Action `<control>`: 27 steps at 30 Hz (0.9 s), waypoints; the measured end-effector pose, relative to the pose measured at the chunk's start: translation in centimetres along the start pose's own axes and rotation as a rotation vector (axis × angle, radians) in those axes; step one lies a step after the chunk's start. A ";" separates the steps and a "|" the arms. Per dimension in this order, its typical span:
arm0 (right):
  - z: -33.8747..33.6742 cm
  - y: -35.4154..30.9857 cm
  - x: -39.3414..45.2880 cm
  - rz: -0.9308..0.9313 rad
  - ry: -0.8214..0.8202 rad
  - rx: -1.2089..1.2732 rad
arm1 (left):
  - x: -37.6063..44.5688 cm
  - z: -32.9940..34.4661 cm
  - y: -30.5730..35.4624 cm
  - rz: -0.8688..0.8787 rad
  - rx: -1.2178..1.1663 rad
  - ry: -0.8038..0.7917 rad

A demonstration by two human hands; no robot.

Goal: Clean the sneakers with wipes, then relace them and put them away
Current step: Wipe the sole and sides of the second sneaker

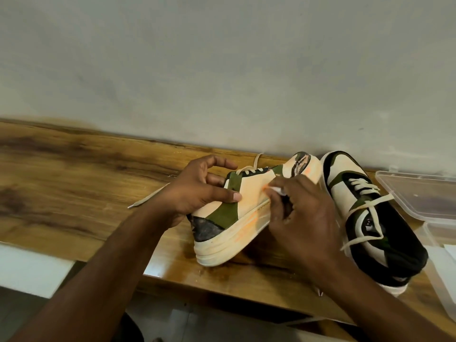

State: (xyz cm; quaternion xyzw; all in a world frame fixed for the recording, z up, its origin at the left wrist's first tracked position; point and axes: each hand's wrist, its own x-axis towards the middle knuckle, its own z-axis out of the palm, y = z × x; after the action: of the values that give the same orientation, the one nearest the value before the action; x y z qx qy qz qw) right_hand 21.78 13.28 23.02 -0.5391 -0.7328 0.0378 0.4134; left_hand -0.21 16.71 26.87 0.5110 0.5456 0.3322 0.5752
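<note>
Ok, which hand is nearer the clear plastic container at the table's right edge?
Right. The right hand presses a wipe to the tilted sneaker, with the second sneaker between it and the container. The left hand grips the tilted sneaker's far side.

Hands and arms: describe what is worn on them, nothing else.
Both forearms are bare up to the frame edge, with no sleeves in view. The left hand and right hand wear no gloves, and no rings, watch or bracelet show. Fingernails are short.

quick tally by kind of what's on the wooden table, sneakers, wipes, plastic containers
sneakers: 2, one tilted under both hands, one flat beside it
wipes: 1, in the right hand
clear plastic containers: 1 in view, cut off by the frame
total: 4
</note>
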 end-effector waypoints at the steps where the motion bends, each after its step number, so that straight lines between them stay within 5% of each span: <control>1: 0.4 -1.0 -0.8 -0.023 -0.033 0.029 | 0.0 0.0 0.0 0.002 0.001 0.005; 5: 0.9 -1.9 -1.7 -0.160 -0.125 0.047 | 0.0 -0.2 0.0 -0.002 0.010 0.007; 11: -0.7 1.7 1.2 0.011 0.032 -0.053 | 0.1 -0.3 -0.1 -0.007 0.022 0.016; 17: 1.1 -1.9 -1.8 -0.149 -0.112 0.040 | 0.1 -0.6 -0.2 0.005 0.047 0.047; 27: 1.2 -1.3 -2.0 -0.106 -0.026 0.068 | 0.4 -1.1 -0.7 0.054 0.157 0.116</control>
State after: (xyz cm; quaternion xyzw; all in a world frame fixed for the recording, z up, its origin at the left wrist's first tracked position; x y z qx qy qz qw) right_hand 20.18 11.51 21.76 -0.4847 -0.7639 0.0479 0.4233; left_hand -1.31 17.19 26.22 0.5492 0.5883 0.3327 0.4915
